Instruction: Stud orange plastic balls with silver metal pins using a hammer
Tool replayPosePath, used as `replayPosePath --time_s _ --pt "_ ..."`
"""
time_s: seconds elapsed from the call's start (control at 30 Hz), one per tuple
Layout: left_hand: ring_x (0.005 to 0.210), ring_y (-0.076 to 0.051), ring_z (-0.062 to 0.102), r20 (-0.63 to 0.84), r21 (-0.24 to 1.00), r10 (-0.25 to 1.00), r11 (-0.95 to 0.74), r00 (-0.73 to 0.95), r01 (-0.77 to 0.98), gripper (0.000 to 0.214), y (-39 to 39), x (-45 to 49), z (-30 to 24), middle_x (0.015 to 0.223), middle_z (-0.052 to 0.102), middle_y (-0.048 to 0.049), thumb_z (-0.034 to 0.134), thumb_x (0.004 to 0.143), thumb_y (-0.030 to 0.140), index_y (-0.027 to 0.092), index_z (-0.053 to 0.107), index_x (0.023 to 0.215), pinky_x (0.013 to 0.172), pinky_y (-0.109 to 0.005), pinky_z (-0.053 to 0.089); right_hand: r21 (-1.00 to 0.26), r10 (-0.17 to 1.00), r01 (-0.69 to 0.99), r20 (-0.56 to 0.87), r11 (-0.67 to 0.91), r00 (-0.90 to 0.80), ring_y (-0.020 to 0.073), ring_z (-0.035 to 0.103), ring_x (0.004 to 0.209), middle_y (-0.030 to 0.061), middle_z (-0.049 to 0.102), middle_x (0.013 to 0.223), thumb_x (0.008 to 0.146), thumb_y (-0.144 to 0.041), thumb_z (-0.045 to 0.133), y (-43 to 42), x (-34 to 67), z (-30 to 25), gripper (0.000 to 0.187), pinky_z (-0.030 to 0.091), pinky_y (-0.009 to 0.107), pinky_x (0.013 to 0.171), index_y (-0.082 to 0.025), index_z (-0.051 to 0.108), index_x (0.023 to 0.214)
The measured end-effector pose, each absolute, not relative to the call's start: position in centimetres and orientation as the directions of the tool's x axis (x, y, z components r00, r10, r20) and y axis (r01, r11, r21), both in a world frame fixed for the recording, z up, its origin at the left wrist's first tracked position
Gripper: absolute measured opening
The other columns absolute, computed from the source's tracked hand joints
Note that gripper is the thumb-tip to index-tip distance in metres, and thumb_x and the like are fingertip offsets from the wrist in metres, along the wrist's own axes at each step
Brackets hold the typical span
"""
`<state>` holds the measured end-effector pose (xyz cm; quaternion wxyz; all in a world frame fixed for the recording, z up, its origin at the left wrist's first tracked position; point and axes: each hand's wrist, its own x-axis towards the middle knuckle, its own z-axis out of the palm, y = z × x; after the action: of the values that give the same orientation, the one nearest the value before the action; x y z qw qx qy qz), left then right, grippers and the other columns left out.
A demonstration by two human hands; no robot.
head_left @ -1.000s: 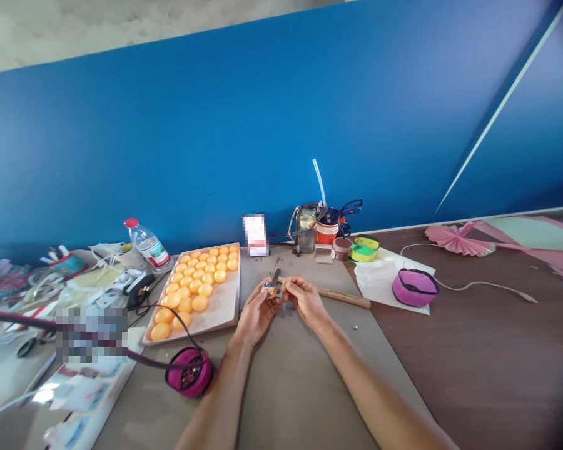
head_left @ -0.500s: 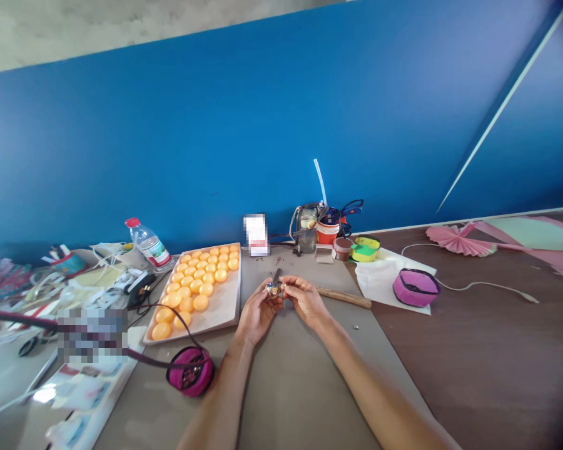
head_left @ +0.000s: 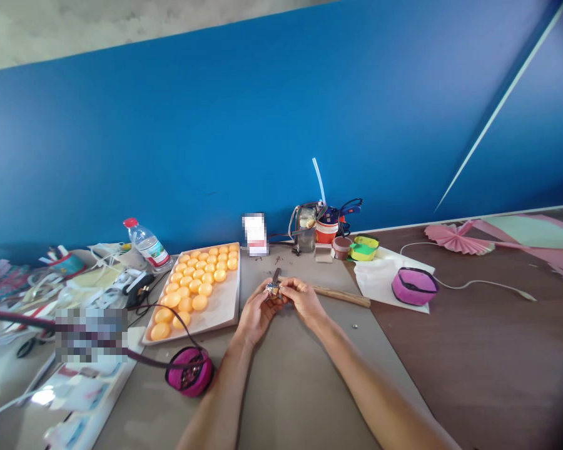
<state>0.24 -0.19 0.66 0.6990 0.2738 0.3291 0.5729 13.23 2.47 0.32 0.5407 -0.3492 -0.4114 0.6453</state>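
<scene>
My left hand (head_left: pixel 258 315) is closed around a small shiny metal piece (head_left: pixel 273 289), rounded and silvery; its exact kind is too small to make out. My right hand (head_left: pixel 304 300) meets it from the right, thumb and fingertips pinched against the piece's right side. Whatever else sits between those fingertips is hidden. Just behind both hands lies a hammer with a dark head (head_left: pixel 276 274) and a wooden handle (head_left: pixel 344 295) running out to the right. A tiny metal bit (head_left: pixel 355 326) rests on the grey mat (head_left: pixel 300 387), right of my right forearm.
Left of my hands stands a tray (head_left: pixel 223 309) of orange balls, with a magenta zip pouch (head_left: pixel 190 372) in front. A water bottle (head_left: pixel 152 247) and cable clutter are farther left. At right, a purple pouch (head_left: pixel 415 286) sits on white paper; jars and a yellow container (head_left: pixel 365 248) stand behind.
My right fingertips have moved slightly left, closer against the shiny metal piece. The left hand keeps its hold, and the view has shifted a little.
</scene>
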Motion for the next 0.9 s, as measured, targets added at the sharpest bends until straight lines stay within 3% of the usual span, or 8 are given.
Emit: replayPosePath --time_s 0.2,0.43,0.9 --pt "0.071 -0.017 0.063 -0.088 0.774 0.988 0.146 0.125 -0.616 0.037 -0.35 0.42 0.82 0.082 0.066 -0.0050 0.062 0.073 0.021 0.017 0.053 0.109 0.072 -0.032 0.047 -0.952 0.980 -0.304 0.023 -0.039 -0.197 0.0085 0.040 0.053 -0.0047 0.051 0.055 0.062 -0.029 0.064 2.17 13.18 0.77 0.012 0.032 0.023 0.053 -0.018 0.060 0.063" --pt "0.071 -0.017 0.062 -0.039 0.814 0.988 0.117 0.147 -0.570 0.027 -0.55 0.48 1.17 0.081 0.066 -0.0047 0.061 0.076 0.024 0.016 0.057 0.101 0.071 -0.032 0.046 -0.932 0.972 -0.347 -0.026 -0.107 -0.232 0.0086 0.042 0.054 -0.0043 0.053 0.057 0.058 -0.030 0.068 1.98 13.37 1.20 0.015 0.032 0.022 0.053 -0.018 0.059 0.061" --pt "0.068 -0.014 0.061 -0.016 0.836 0.993 0.077 0.116 -0.543 0.030 -0.50 0.54 0.76 0.085 0.065 -0.0040 0.064 0.074 0.026 0.017 0.058 0.102 0.068 -0.030 0.047 -0.884 0.952 -0.414 -0.098 -0.218 -0.291 0.0100 0.047 0.052 -0.0049 0.054 0.054 0.055 -0.030 0.071 1.86 13.39 1.32 0.021 0.036 0.024 0.054 -0.019 0.054 0.060"
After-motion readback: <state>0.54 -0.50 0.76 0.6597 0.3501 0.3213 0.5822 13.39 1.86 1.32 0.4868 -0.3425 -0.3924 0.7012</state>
